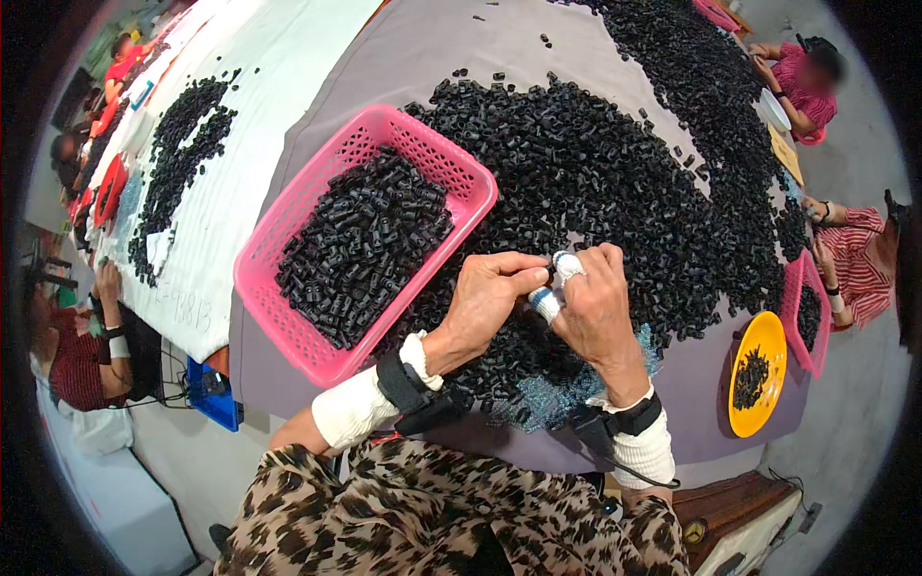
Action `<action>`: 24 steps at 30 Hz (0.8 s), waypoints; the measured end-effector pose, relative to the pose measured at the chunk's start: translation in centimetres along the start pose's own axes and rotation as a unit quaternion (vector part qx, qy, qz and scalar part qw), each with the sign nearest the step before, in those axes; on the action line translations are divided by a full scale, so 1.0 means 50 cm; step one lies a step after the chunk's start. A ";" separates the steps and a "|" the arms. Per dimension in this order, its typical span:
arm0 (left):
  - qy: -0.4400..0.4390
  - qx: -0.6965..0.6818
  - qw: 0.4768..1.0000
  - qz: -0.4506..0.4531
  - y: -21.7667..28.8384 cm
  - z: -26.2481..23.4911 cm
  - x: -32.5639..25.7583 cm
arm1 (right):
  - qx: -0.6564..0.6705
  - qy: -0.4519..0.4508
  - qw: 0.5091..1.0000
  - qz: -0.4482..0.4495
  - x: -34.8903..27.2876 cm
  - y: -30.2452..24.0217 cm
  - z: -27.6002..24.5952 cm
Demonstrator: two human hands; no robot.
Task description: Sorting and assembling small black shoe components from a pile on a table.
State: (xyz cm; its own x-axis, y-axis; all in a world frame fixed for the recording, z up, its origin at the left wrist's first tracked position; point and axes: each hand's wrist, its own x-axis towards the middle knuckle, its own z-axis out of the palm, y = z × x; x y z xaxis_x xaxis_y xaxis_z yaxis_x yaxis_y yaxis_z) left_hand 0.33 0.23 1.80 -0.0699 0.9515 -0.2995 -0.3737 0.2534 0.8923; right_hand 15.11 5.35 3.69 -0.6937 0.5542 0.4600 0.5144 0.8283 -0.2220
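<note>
My left hand (485, 293) and right hand (595, 302) meet fingertip to fingertip, pinching one small black piece (549, 278) above the black heap (595, 182) near the worktop's (403, 58) near edge, beside the pink basket (461, 173).

I see a grey cloth-covered tabletop (403, 58) carrying a broad heap of small black plastic pieces (615, 182), a pink perforated plastic basket (288, 226) and a yellow round plastic dish (768, 341).
</note>
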 end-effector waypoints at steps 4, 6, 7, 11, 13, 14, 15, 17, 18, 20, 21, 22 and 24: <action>-0.031 -0.029 0.998 -0.052 0.000 -0.004 0.002 | 0.000 0.037 0.999 -0.019 -0.001 0.015 0.000; -0.051 -0.050 0.995 -0.076 0.002 -0.014 0.001 | 0.032 0.033 0.999 -0.019 0.007 0.012 -0.010; -0.083 -0.090 0.988 -0.092 0.002 -0.017 0.000 | 0.032 0.035 0.999 -0.020 0.007 0.011 -0.007; -0.126 -0.121 0.978 -0.111 0.000 -0.019 0.000 | 0.050 0.000 0.999 0.001 0.001 0.006 -0.011; -0.125 -0.119 0.979 -0.109 0.000 -0.020 -0.002 | 0.049 -0.008 0.999 0.006 0.002 0.005 -0.006; -0.126 -0.118 0.979 -0.107 0.002 -0.018 -0.002 | 0.052 0.008 0.999 0.002 0.002 0.007 -0.003; -0.127 -0.118 0.979 -0.106 0.005 -0.016 -0.003 | 0.055 0.025 0.998 -0.001 0.002 0.008 -0.003; -0.121 -0.165 0.970 -0.128 0.013 -0.015 -0.006 | 0.057 0.039 0.998 -0.005 0.004 0.008 -0.005; -0.120 -0.165 0.971 -0.128 0.009 -0.016 -0.005 | 0.061 0.053 0.997 -0.009 0.006 0.008 -0.005; -0.151 -0.211 0.957 -0.134 0.001 -0.020 -0.002 | 0.074 0.037 0.997 -0.005 0.006 0.007 -0.006; -0.149 -0.211 0.957 -0.132 0.002 -0.021 -0.003 | 0.087 0.021 0.996 0.000 0.006 0.006 -0.007; -0.149 -0.208 0.958 -0.131 0.005 -0.020 -0.004 | 0.089 0.020 0.996 -0.003 0.006 0.004 -0.008; -0.142 -0.204 0.960 -0.130 0.012 -0.017 -0.005 | 0.107 0.038 0.994 0.001 0.008 -0.001 -0.007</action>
State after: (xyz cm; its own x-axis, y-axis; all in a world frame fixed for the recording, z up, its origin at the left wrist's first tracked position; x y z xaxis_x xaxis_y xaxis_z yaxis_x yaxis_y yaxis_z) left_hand -0.68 -0.03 2.15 0.3073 0.8894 -0.3383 -0.6794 0.4540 0.5764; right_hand 14.99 5.49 4.18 -0.6490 0.5548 0.5205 0.3911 0.8302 -0.3973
